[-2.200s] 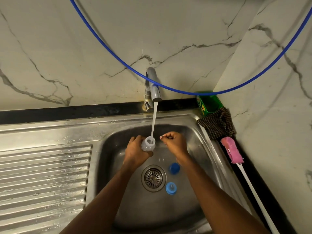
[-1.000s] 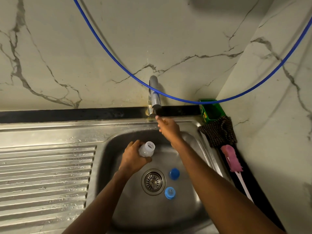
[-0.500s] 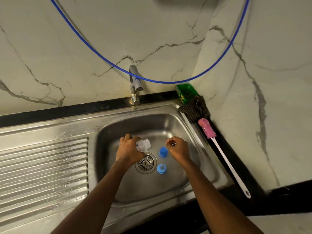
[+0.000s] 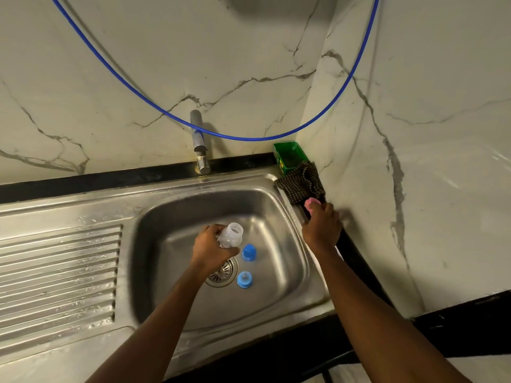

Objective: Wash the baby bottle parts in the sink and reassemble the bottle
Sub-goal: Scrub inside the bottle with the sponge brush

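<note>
The left hand (image 4: 210, 250) gripped one clear bottle (image 4: 231, 235); just right of it lay two blue parts, cap (image 4: 249, 252) and nipple ring (image 4: 244, 279). Across the bare sink (image 4: 279, 244) floor, the right hand (image 4: 322, 226) clutched one pink brush (image 4: 312, 201) at the rim.

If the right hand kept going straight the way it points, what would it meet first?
The right hand curls over the pink brush; straight on, it would likely meet the checked cloth next, then the green box, though depth is unclear.
</note>
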The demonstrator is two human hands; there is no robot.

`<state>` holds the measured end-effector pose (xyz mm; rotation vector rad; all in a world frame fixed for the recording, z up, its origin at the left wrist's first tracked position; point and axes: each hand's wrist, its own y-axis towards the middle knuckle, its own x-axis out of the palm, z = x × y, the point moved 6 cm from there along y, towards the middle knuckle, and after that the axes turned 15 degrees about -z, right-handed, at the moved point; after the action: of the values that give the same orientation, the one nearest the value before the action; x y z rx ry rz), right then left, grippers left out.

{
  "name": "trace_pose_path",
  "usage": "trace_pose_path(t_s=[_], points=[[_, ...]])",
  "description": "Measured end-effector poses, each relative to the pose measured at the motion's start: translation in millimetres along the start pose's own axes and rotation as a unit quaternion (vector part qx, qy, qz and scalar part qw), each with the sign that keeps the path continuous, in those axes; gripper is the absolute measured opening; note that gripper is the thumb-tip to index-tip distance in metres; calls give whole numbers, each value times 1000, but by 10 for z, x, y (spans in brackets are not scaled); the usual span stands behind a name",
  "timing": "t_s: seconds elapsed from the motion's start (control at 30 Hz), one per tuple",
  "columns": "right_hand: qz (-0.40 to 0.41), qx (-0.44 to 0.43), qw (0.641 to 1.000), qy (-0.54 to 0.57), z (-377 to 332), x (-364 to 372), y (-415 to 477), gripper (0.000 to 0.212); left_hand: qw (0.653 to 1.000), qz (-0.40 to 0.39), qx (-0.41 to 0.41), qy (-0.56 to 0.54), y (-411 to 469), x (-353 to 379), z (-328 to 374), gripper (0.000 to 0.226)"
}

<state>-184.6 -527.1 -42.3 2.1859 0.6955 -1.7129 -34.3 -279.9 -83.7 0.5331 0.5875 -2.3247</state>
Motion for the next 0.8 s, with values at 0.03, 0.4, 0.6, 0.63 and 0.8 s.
trace_pose_path(t_s=[0.03, 0.4, 0.6, 0.63, 0.8], points=[[-10, 2, 1000, -3, 32, 29, 32, 49, 1000, 3, 2, 0, 4, 10, 19, 61], [-139, -110, 934, 311, -401, -114, -80, 20, 999, 34, 32, -11, -179, -87, 95, 60], [-351, -190, 841, 365, -1045, 174, -841, 24, 997, 59, 47, -13, -425, -279, 50, 55], [-335, -211, 850, 348, -1112, 208, -907, 25, 996, 65, 53, -8, -476, -319, 43, 54], [-224, -289, 914, 175, -1334, 242, -1099, 24, 994, 82, 69, 14, -666, -493, -93, 56]])
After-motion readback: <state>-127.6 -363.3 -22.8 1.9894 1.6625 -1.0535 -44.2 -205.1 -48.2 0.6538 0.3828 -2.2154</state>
